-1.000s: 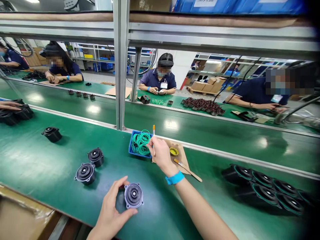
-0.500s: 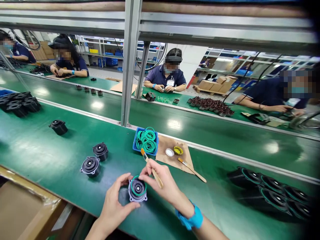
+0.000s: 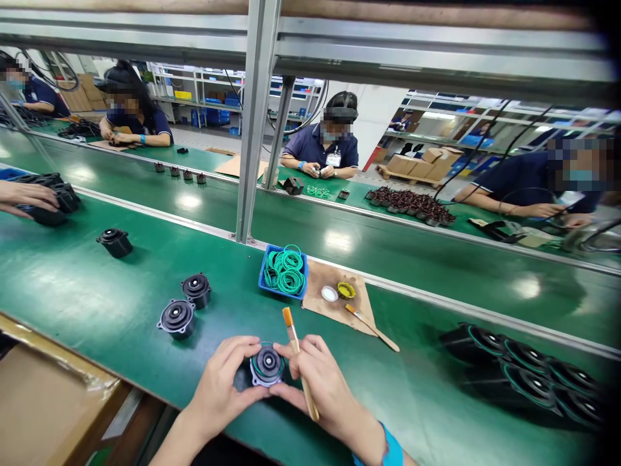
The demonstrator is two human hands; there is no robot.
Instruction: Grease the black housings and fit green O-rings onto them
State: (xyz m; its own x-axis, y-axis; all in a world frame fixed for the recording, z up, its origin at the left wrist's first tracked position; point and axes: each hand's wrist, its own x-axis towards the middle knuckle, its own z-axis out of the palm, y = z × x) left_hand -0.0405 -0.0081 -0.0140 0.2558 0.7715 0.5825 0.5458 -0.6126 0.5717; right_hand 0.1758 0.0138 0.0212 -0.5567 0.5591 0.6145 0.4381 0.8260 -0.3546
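Note:
A round black part (image 3: pixel 268 364) with a pale flange stands on the green bench, a thin green ring around its top. My left hand (image 3: pixel 220 375) grips its left side with thumb and fingers. On its right side, the thumb and index finger of my right hand (image 3: pixel 325 382) press against it. That hand also holds a wooden brush (image 3: pixel 295 343), orange bristles up. Farther off, a blue bin (image 3: pixel 262 278) holds green rings. Beside it, brown cardboard (image 3: pixel 315 275) bears a white lid (image 3: pixel 329 294), a yellow tin (image 3: pixel 346 290) and a second brush (image 3: pixel 373 329).
Two black parts (image 3: pixel 177 318) stand to the left, another (image 3: pixel 114 242) behind them. Several ringed parts (image 3: pixel 528 382) sit at the right. Another person's hand (image 3: pixel 29 196) touches black parts at the far left. A metal post (image 3: pixel 252 129) rises behind the bin.
My right hand has moved down to the part's right side, and the brush is more upright. The green ring now sits around the top. Another person's hand has appeared at far left.

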